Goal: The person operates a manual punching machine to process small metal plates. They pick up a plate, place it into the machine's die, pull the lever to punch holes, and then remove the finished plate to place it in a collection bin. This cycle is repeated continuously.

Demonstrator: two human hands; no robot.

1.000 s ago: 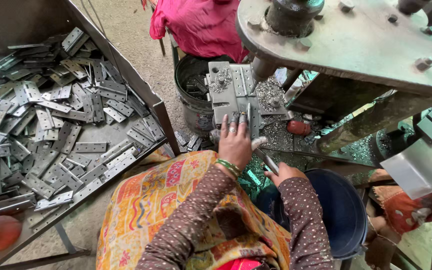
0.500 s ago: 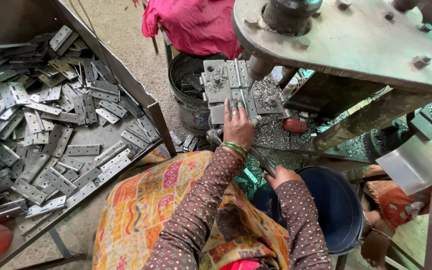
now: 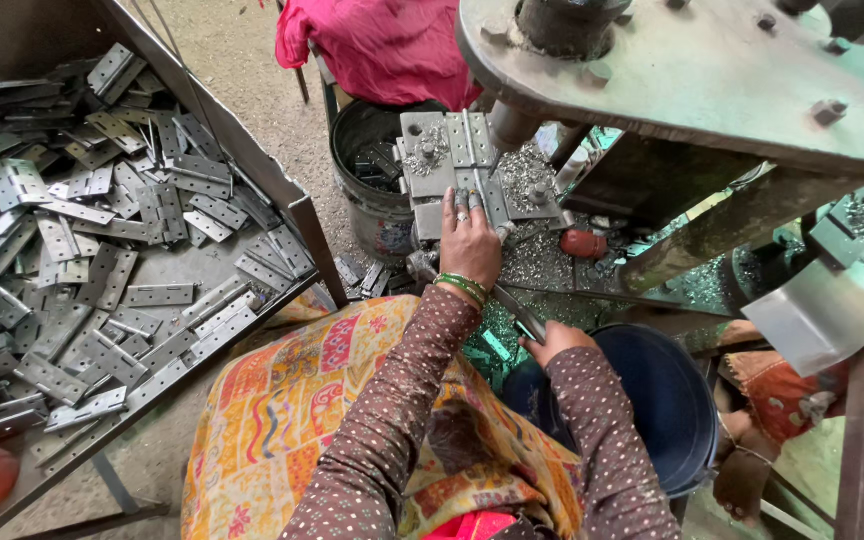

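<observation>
A metal hinge [image 3: 472, 165] is pressed flat on the press bed [image 3: 527, 185] under the spread fingers of the left hand [image 3: 470, 240], its long axis running straight away from the body. The right hand [image 3: 552, 340], set nearer the body and well apart from the hinge, is closed around a lever handle [image 3: 514, 308].

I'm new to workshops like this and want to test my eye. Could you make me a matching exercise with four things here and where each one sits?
Things:
1. pile of flat grey metal hinges
2. round dark metal bucket
3. round blue plastic tub
4. bright pink cloth

Places:
A. at the top, behind the bucket
B. in the big metal tray on the left
C. low on the right, beside the right hand
D. just left of the press plate under the left hand

Pairs: 1-B, 2-D, 3-C, 4-A
</observation>
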